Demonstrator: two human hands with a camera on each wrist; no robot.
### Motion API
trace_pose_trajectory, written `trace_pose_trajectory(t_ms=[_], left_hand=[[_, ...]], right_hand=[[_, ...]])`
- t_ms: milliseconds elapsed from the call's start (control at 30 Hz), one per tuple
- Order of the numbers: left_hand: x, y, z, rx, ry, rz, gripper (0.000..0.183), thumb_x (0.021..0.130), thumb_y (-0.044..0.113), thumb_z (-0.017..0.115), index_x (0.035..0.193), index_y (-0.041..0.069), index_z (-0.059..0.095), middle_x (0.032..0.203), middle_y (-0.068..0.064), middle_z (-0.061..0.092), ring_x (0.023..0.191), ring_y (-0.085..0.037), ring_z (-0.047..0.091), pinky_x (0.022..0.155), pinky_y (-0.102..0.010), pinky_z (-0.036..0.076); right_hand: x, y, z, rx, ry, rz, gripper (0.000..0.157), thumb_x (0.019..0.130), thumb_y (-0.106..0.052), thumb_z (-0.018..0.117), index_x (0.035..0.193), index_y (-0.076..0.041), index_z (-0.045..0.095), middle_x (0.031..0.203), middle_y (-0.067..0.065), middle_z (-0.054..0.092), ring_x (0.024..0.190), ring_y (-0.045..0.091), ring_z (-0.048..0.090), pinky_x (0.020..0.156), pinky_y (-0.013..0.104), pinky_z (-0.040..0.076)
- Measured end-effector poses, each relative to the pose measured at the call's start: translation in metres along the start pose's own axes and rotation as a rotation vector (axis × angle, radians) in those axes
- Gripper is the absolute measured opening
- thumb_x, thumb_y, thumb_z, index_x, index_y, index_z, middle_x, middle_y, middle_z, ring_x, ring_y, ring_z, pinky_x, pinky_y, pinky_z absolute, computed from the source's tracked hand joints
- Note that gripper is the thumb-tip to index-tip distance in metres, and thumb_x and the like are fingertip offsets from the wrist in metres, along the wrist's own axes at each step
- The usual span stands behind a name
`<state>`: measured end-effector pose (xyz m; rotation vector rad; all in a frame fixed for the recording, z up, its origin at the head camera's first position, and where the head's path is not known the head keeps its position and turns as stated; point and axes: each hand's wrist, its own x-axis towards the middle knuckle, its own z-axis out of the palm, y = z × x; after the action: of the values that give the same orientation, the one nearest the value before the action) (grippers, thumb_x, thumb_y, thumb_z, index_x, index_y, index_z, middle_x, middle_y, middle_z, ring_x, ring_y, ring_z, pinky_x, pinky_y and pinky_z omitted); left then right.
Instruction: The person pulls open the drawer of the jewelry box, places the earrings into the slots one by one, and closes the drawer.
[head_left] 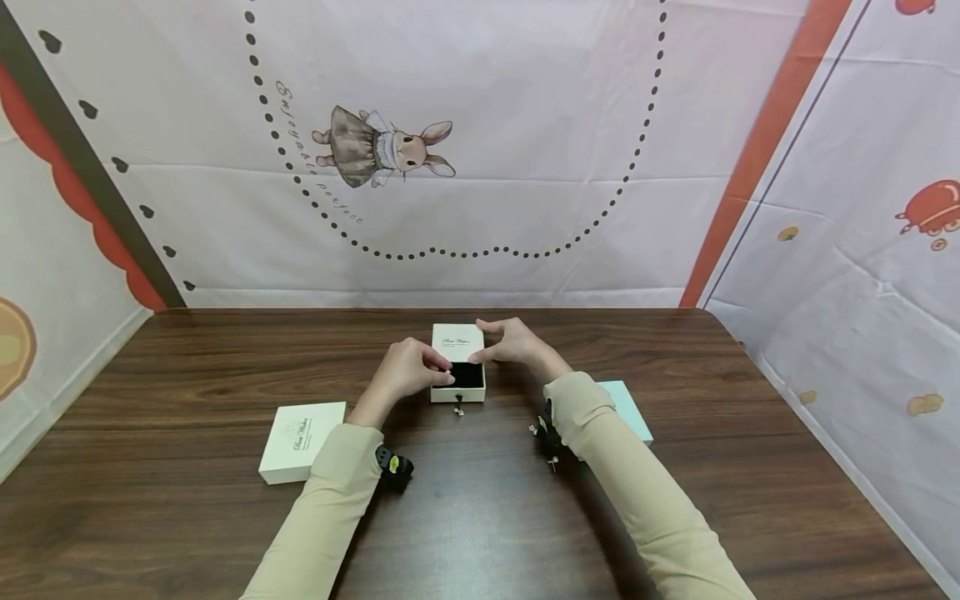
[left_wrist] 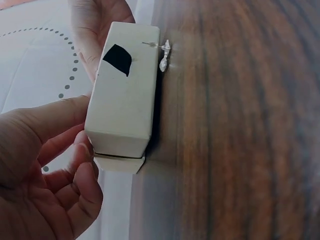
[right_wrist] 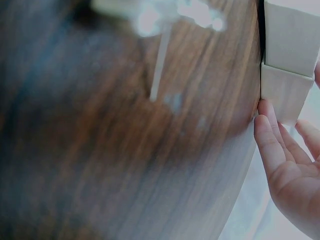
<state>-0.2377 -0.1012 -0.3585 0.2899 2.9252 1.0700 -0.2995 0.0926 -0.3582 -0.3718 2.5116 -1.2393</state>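
White "Best Wishes" gift box [head_left: 457, 333] on table [head_left: 480, 508], drawer [head_left: 469, 395] out. I judge loading or unloading underway: right hand [head_left: 513, 343] grips sleeve; left hand [head_left: 407, 368] bent over drawer, can't tell whether pinching anything. Next calls for steady sleeve.

Glare pales the near tabletop [head_left: 465, 525] in my evenly lit head view; my wrist feeds look dimmer and hazy, the right one badly blurred up close.

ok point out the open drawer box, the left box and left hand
Open drawer box [head_left: 456, 350], head view, sleeve top
Left box [head_left: 303, 435], head view, top face
Left hand [head_left: 408, 367], head view, back of hand
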Motion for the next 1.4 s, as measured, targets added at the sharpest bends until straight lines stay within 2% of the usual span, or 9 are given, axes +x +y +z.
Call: trace_pose_trajectory(t_ms=[433,700,900,1133,1400], left_hand=[[-0.0012,-0.0001,0.0021,0.031,0.006,-0.022,0.013,0.071,0.027,0.077,0.078,0.017,0.075,0.072,0.004,0.069,0.068,-0.009,0.057,0.064,-0.027,0.044],[-0.0018,0.0006,0.0013,0.043,-0.027,-0.042,0.011,0.071,0.025,0.077,0.078,0.017,0.075,0.075,0.003,0.067,0.068,-0.012,0.054,0.06,-0.025,0.041],[-0.0008,0.0003,0.0013,0.054,-0.047,-0.055,0.011,0.071,0.026,0.077,0.078,0.018,0.075,0.079,0.002,0.068,0.073,-0.014,0.057,0.065,-0.03,0.044],[-0.0006,-0.0017,-0.002,0.051,-0.085,-0.06,0.013,0.075,0.028,0.073,0.082,0.017,0.075,0.089,-0.001,0.071,0.092,-0.021,0.061,0.08,-0.04,0.047],[0.0008,0.0014,-0.0003,0.067,-0.08,-0.081,0.011,0.073,0.026,0.075,0.081,0.019,0.075,0.091,0.0,0.07,0.093,-0.021,0.06,0.081,-0.04,0.046]], right_hand=[[-0.0009,-0.0007,-0.0009,-0.003,-0.003,0.001,0.074,0.071,-0.022,0.078,0.135,-0.013,0.043,0.141,-0.003,0.039,0.137,0.017,0.021,0.109,0.039,0.022],[-0.0006,-0.0008,-0.0001,0.008,0.004,0.002,0.074,0.071,-0.021,0.078,0.135,-0.011,0.043,0.141,-0.003,0.04,0.136,0.016,0.024,0.108,0.038,0.024],[0.0014,0.0004,0.0014,0.003,0.022,-0.008,0.074,0.068,-0.019,0.079,0.133,-0.01,0.045,0.138,-0.001,0.043,0.133,0.015,0.029,0.107,0.033,0.026],[0.0008,-0.0004,0.0009,0.01,0.022,-0.009,0.074,0.068,-0.018,0.079,0.133,-0.009,0.045,0.138,-0.001,0.044,0.133,0.015,0.03,0.107,0.033,0.026],[0.0014,-0.0001,0.0006,0.014,0.015,-0.009,0.074,0.069,-0.019,0.079,0.134,-0.01,0.044,0.139,-0.001,0.043,0.133,0.016,0.029,0.107,0.035,0.026]])
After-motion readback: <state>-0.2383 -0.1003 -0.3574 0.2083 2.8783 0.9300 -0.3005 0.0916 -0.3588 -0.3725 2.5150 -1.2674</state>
